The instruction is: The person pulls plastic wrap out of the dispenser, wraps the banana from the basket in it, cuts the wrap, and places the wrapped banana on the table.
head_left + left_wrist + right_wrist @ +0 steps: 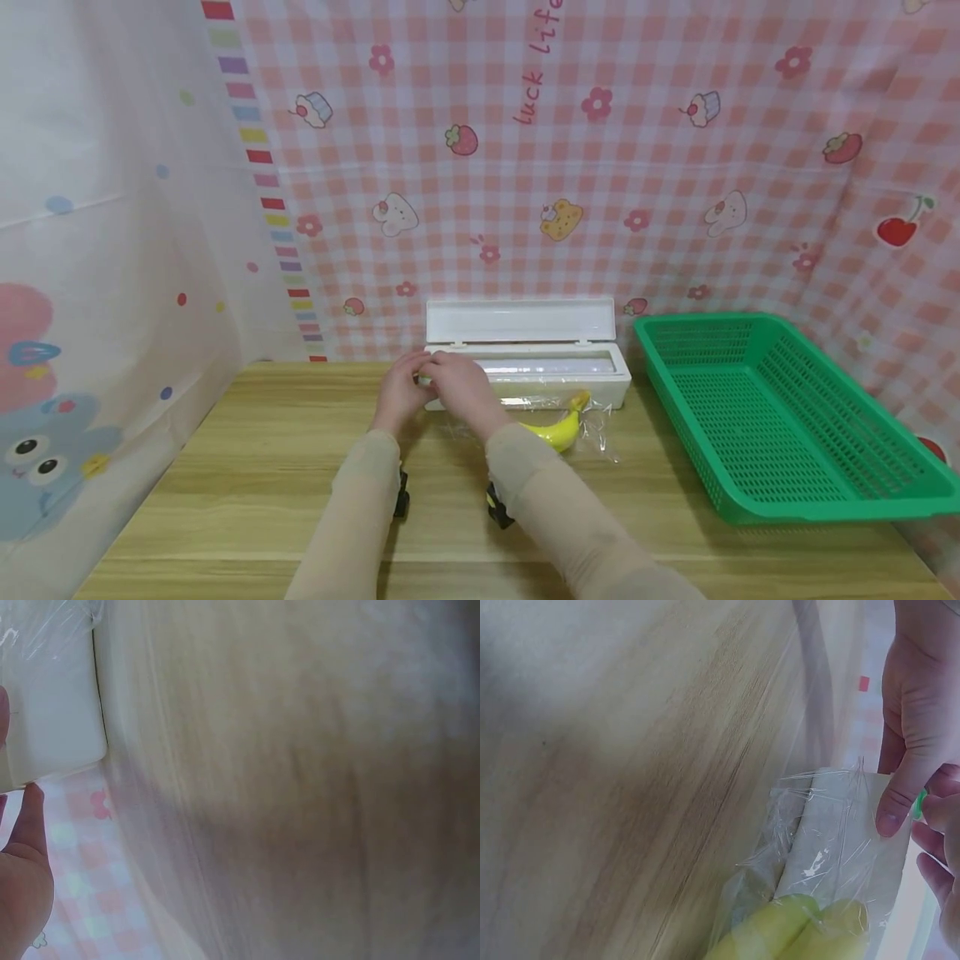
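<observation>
A white cling film dispenser (551,392) stands on the table with its lid (521,321) raised and a roll (555,366) inside. My left hand (402,390) grips its left end, the thumb (889,814) pressing on the front face. Close beside it, my right hand (467,387) pinches a small green slider (920,802) at the dispenser's top edge. Clear film (840,817) drapes down the front and over a yellow banana (561,433). In the right wrist view, two rounded yellow banana parts (780,926) show under the crinkled film.
A green plastic basket (776,508) stands to the right of the dispenser on the wooden table (285,467). Pink checked cloth (525,208) hangs right behind the dispenser, and a pale printed cloth (150,208) hangs at the left.
</observation>
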`<state>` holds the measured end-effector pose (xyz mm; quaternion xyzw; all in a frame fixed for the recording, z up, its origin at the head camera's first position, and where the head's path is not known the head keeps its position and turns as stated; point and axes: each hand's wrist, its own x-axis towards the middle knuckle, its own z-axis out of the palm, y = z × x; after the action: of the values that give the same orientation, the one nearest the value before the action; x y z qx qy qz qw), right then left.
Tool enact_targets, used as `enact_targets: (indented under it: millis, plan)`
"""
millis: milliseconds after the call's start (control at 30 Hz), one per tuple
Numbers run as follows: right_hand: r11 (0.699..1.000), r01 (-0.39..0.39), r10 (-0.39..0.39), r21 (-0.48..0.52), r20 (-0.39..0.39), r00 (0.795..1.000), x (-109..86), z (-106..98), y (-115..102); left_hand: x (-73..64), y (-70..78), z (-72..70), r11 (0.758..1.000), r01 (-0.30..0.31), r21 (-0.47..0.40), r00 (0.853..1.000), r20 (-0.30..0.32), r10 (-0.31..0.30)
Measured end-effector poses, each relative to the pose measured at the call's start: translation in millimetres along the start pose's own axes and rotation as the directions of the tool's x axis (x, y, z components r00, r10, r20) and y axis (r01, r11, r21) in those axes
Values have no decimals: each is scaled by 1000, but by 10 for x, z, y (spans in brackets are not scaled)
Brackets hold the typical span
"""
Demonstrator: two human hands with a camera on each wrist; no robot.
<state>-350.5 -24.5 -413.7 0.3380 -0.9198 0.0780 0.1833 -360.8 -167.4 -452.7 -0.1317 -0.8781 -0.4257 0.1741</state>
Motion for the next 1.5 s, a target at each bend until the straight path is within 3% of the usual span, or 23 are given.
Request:
enact_targets:
  millis: [267,433,667,967,1500]
  plan:
    - [1000,-6,6,-16,31,999,23,15,-25,0,-14,7,1000,17,2,1000,9,-17]
    - [999,-44,44,22,21,999,23,36,-5,-1,3,4,1000,11,7,1000,17,-11]
    - [999,-32,33,41,-13,999,15,56,17,1,44,-13,1000,-13,28,1000,14,13]
    - [993,-72,74,94,-20,997,-1,91,28,-4,101,-38,997,6,81,999,49,-10]
    - [993,-105,105,60,0,994,9,39,28,20,111,-46,988,20,152,995,93,-35]
